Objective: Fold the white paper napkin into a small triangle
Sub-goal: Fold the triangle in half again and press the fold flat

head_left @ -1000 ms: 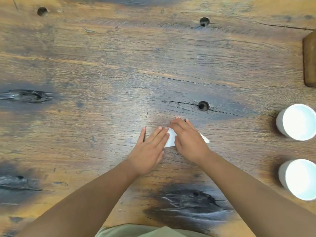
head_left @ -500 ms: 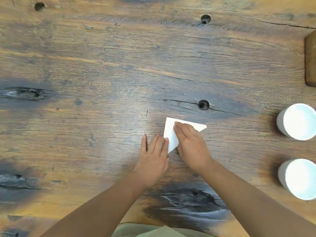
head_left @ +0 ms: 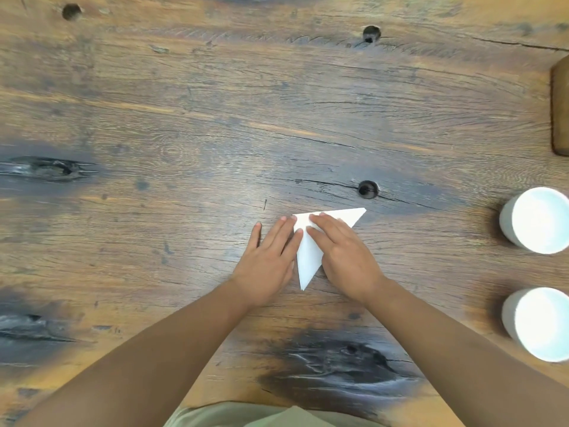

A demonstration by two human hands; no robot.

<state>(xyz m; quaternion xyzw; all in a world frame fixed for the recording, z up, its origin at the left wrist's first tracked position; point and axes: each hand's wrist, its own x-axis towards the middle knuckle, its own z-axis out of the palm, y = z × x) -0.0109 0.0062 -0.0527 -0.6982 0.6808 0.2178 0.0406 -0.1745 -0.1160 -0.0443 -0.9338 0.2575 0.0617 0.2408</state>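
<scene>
Weathered brown wood with dark knots, cracks and a few round holes makes up the bench (head_left: 215, 124), seen from above. Near its middle, toward the person, lies the white paper napkin (head_left: 308, 257), folded flat into a triangle: one long edge runs along the far side to a sharp tip at the right, and another tip points back toward the person. No print, brand or writing can be seen on it.

Both hands lie flat on the bench with fingers stretched out and close together, gripping nothing. The left hand (head_left: 271, 257) rests just beside the napkin's left edge, its fingertips touching the far-left corner of the paper. The right hand (head_left: 345, 257) presses down on the napkin's right part, covering much of it, with fingertips near the far edge. A strip of white paper shows between the two hands.

At the right edge of the bench, well apart from the napkin, stand two white cups (head_left: 537, 220), one behind the other, both plain and unmarked. A dark wooden board (head_left: 560, 106) is cut off by the frame at the far right. A fold of olive cloth (head_left: 268, 417) shows at the bottom edge.
</scene>
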